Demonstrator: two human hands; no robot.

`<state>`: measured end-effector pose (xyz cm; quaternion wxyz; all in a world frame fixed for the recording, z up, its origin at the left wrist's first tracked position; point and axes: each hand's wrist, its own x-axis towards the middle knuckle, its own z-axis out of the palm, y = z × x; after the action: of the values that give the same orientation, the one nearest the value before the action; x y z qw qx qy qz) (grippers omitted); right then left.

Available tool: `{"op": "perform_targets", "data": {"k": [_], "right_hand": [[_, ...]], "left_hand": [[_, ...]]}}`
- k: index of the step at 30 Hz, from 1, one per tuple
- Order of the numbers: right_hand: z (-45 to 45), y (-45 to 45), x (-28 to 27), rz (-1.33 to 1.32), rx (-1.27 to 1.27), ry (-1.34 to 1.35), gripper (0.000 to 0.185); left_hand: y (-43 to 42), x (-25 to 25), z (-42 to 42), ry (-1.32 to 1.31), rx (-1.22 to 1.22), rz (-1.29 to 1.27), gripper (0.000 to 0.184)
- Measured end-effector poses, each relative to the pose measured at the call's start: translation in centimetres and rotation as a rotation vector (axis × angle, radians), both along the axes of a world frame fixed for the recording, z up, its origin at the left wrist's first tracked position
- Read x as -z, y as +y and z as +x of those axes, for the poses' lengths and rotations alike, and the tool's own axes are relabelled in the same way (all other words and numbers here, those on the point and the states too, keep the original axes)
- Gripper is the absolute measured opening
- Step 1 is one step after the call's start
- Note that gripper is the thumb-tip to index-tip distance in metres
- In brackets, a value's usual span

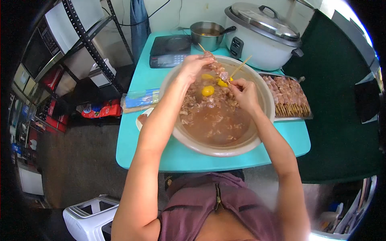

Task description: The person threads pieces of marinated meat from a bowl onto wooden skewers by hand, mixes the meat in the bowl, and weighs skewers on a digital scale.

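My left hand (196, 66) is closed around the upper part of a meat skewer (217, 69), whose bare stick tip pokes out above the fingers. At the skewer's lower end, my right hand (244, 92) pinches it with thumb and fingers. Both hands are over a large round basin (217, 152) of raw meat pieces (193, 105) in brownish liquid. Several yellow rounded pieces (208, 90), perhaps lemon, lie among the meat. A second wooden stick (242, 66) slants up to the right beside my right hand; its lower end is hard to make out.
A tray of finished meat skewers (287, 96) stands right of the basin on the turquoise table (136, 144). Behind are a digital scale (170, 50), a metal pot (207, 38) and a big rice cooker (261, 40). Packaged sticks (140, 99) lie at left, near a metal shelf (94, 48).
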<state>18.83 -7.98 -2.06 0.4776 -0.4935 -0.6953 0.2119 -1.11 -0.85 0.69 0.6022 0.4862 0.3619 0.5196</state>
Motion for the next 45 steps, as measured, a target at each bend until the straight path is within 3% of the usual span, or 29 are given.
{"op": "perform_targets", "data": {"k": [3,5,10,12,17,20,21,23,25,28,30,33,39,43,45], "right_hand": [[0.0,-0.4,-0.6,0.024,0.024,-0.062,0.011],[0.1,-0.3,-0.6,0.018,0.013,-0.059,0.011],[-0.1,-0.6,-1.4,-0.037,0.013,-0.053,0.012],[0.2,-0.3,-1.9,-0.216,0.015,0.026,0.013],[0.8,0.9,-2.8,-0.039,-0.005,-0.197,0.013],[1.4,3.8,-4.4,0.050,-0.027,-0.255,0.012],[1.2,5.1,-5.2,0.098,-0.025,-0.278,0.011],[-0.4,8.1,-6.9,0.112,-0.027,-0.341,0.012],[-2.7,12.0,-7.8,0.120,-0.066,-0.380,0.013],[-7.6,18.4,-6.1,0.253,-0.060,-0.441,0.014],[-11.0,21.9,-4.2,0.252,-0.027,-0.417,0.014],[-15.1,25.8,-2.1,0.188,0.054,-0.459,0.011],[-17.7,29.8,0.7,0.064,0.119,-0.424,0.008],[-17.4,30.3,1.5,0.147,0.118,-0.437,0.008],[-16.9,30.2,1.4,0.011,0.077,-0.450,0.006]], "left_hand": [[0.1,-0.2,0.0,0.011,-0.017,0.015,0.019],[-0.3,-1.0,-0.2,-0.013,-0.032,-0.121,0.022],[-0.2,-0.8,-1.2,-0.045,0.001,-0.049,0.028],[0.1,-0.5,-1.4,-0.041,0.013,-0.042,0.025],[0.2,-0.4,-1.1,-0.068,-0.095,-0.009,0.026],[0.1,-0.5,-0.9,0.166,-0.178,0.154,0.043],[0.4,-0.2,-0.9,0.517,-0.216,0.187,0.049],[-0.7,1.0,0.9,0.832,-0.284,0.242,0.047],[-1.3,1.8,1.5,1.149,0.031,0.387,0.056],[-2.1,3.0,2.5,1.307,0.156,0.446,0.060],[-2.2,2.7,2.8,1.550,0.341,0.405,0.061],[-2.5,3.0,2.5,1.655,0.371,0.429,0.063],[-3.5,1.5,2.5,1.608,0.441,0.374,0.065],[-3.8,1.6,2.9,1.632,0.487,0.384,0.063],[-3.8,1.7,2.8,1.630,0.475,0.420,0.063]]}}
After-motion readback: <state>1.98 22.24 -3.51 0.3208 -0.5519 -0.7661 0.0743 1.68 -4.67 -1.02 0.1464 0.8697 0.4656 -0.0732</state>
